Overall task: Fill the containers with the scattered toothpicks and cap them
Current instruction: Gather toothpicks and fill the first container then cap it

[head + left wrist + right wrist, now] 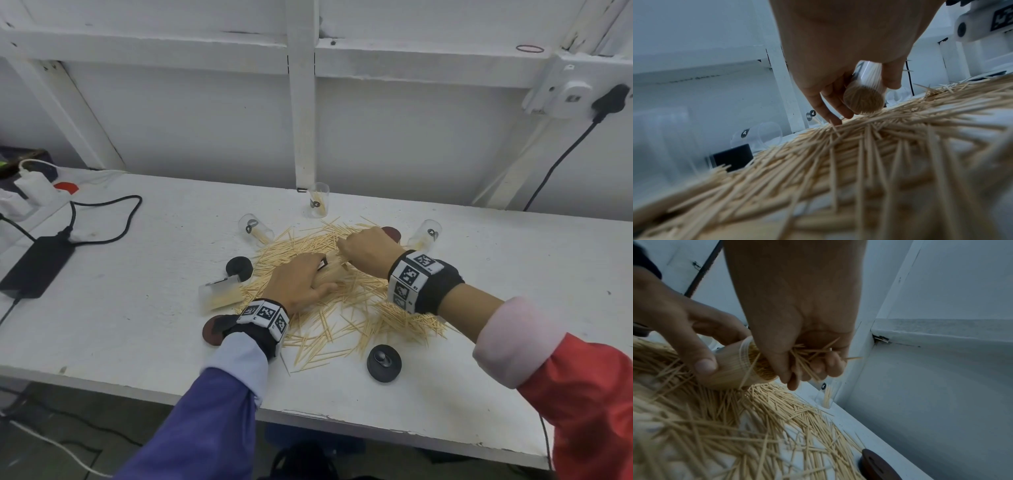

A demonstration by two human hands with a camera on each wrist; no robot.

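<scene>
Now I am mid-fill; my left hand [301, 284] grips a nearly packed container [740, 365], tilted low over the toothpicks [342, 308] heaped beneath it, while my right hand [797, 340] clutches a bunch of toothpicks at its mouth; next, I judge, they need aligning and sliding in, then a black cap [384, 363] fetched from nearer me; the head view hides the container under my hands, and how full it is stays uncertain.

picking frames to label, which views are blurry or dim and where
Head view: sharp, evenly lit, edges bowed. Left wrist view: near toothpicks blurred, container in left hand sharper. Right wrist view: dim, bluish, bundle in right hand slightly smeared.
</scene>
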